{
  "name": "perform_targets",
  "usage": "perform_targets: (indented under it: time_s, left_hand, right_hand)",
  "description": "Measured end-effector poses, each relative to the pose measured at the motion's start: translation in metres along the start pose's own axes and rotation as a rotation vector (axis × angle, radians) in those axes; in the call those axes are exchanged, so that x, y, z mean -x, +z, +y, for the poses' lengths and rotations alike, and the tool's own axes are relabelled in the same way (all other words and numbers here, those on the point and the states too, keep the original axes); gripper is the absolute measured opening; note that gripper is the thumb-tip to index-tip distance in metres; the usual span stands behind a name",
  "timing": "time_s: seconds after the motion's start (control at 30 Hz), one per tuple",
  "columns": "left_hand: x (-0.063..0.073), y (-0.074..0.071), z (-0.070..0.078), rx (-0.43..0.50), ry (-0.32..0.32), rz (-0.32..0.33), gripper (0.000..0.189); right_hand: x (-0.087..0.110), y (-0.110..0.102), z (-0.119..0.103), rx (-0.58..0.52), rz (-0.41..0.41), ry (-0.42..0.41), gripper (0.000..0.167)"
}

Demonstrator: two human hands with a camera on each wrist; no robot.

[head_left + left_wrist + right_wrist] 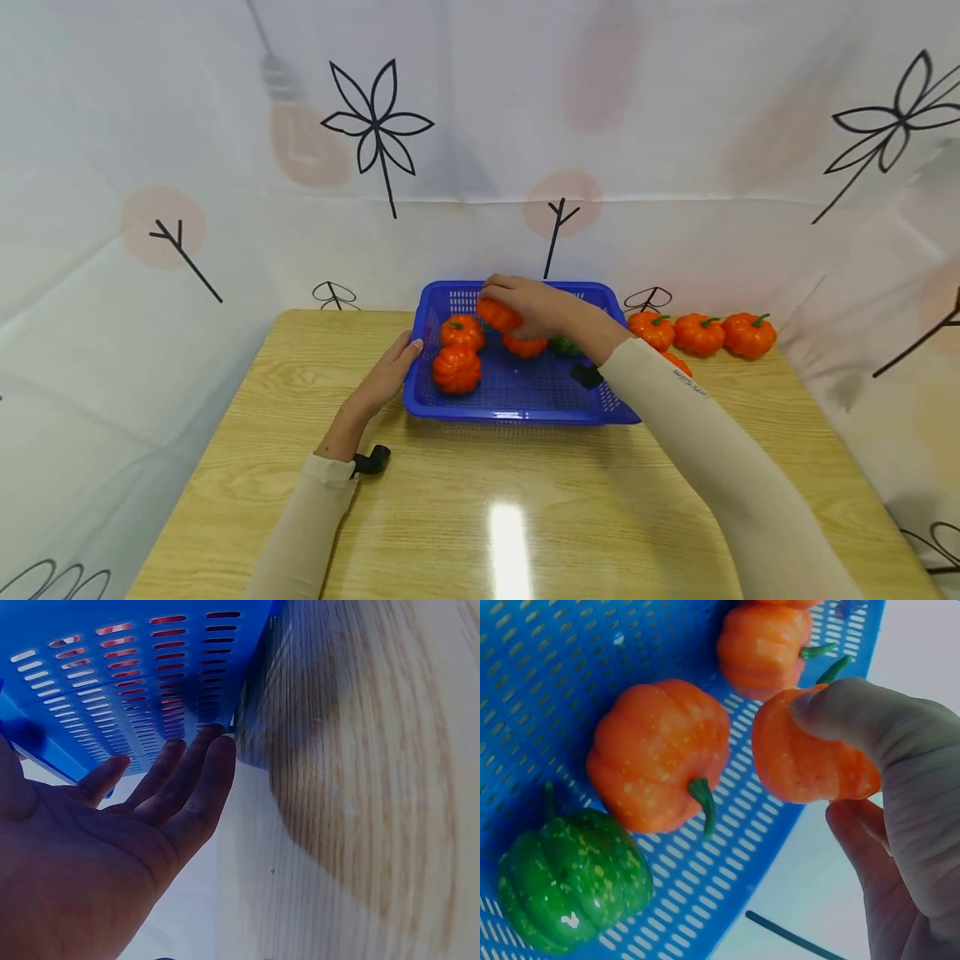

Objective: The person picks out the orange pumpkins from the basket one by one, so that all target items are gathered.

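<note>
My right hand [536,307] pinches a small orange toy pumpkin [806,754] with a green stem, holding it over the back of the blue plastic basket [517,415]. Beneath that hand another orange pumpkin [660,754] lies in the basket, next to a green speckled pumpkin [574,881] that the right arm partly hides in the head view. Two more orange pumpkins [462,332] sit along the basket's left side. My left hand [386,375] grips the left side of the basket, thumb on the rim and fingers against the slotted outer wall [127,675].
Right of the basket, several orange pumpkins [699,334] stand on the wooden table [300,417], one of them partly behind the right sleeve [697,425]. A white patterned cloth [480,167] hangs behind the table. Each wrist carries a small black camera [372,460].
</note>
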State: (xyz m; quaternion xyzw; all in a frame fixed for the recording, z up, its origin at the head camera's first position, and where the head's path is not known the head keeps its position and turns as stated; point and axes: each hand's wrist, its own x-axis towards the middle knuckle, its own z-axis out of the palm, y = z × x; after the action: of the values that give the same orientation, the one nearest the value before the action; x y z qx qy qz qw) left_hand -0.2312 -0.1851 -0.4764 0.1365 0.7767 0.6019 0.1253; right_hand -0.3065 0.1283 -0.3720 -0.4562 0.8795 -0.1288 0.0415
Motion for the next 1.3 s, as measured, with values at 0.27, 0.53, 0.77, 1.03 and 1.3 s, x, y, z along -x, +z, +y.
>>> perform_targets:
  time_s: [0.27,0.53,0.77,1.03,1.3]
  left_hand:
    - [0.001,0.000,0.001,-0.015,-0.005,0.002,0.065]
    - [0.002,-0.001,0.001,-0.014,-0.006,-0.004,0.067]
    - [0.001,-0.002,-0.002,-0.013,-0.009,0.002,0.068]
    - [0.003,-0.001,0.000,0.000,-0.011,0.001,0.069]
    - [0.004,-0.001,0.002,-0.002,-0.014,-0.002,0.067]
  right_hand:
    - [0.020,-0.008,-0.005,-0.011,0.071,-0.011,0.071]
    - [0.042,-0.015,-0.008,-0.047,0.141,0.031,0.073]
    - [0.061,-0.020,-0.007,-0.050,0.229,0.060,0.073]
    - [0.081,-0.018,-0.006,-0.075,0.327,0.052,0.072]
    - [0.102,-0.010,-0.008,-0.132,0.413,0.063,0.075]
